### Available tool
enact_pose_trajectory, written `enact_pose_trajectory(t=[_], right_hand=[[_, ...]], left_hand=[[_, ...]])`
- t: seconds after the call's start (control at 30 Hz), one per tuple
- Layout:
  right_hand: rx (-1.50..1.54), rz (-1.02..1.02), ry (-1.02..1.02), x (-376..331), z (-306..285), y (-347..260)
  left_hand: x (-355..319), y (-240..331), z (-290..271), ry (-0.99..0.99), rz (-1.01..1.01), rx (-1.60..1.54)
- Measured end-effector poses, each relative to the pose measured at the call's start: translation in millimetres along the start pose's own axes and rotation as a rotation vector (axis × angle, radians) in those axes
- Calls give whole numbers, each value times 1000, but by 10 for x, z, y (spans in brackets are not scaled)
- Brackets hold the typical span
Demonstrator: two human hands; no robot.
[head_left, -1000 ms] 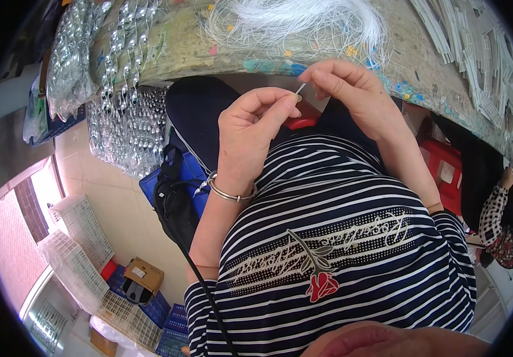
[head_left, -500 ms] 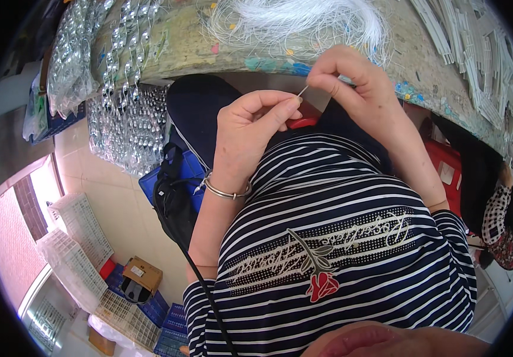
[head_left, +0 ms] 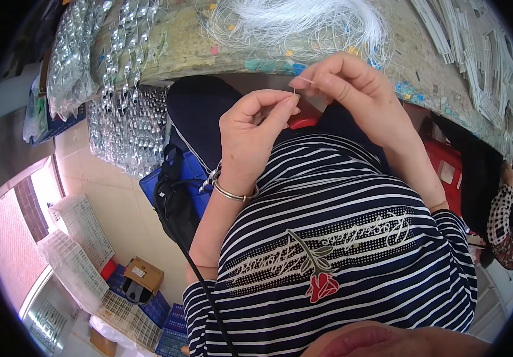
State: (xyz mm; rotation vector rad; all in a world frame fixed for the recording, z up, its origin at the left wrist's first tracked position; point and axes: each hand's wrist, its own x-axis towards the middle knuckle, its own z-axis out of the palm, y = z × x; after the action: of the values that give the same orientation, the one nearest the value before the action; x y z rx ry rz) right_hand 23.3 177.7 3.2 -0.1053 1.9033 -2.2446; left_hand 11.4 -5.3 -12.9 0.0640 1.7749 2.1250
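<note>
Pale tiled floor (head_left: 119, 208), perhaps sunlit.

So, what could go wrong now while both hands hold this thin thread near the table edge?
1. The thin thread is pinched only at the fingertips of the left hand and the right hand; it could slip out.
2. The bundle of white threads lies loose on the table just above the hands; a strand might snag and tangle.
3. The hanging clear bead strings are close to the left arm and might get knocked.

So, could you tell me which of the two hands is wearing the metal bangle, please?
The left hand wears the silver bangle on its wrist; the right hand, pinching a thin white thread, has a bare wrist.
</note>
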Motion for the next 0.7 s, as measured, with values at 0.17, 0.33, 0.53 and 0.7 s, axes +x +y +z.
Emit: enact_pose_trajectory(t=[0.17, 0.33, 0.53, 0.7], right_hand=[[-786, -448, -6, 11, 50, -39], [-968, -587, -51, 28, 119, -51], [-898, -546, -29, 24, 144, -58], [-712, -382, 13, 25, 92, 17]], left_hand=[[11, 8, -53, -42, 29, 22], [9, -17, -35, -39, -40, -134], [9, -14, -26, -15, -111, -253], [2, 28, -37, -29, 51, -40]])
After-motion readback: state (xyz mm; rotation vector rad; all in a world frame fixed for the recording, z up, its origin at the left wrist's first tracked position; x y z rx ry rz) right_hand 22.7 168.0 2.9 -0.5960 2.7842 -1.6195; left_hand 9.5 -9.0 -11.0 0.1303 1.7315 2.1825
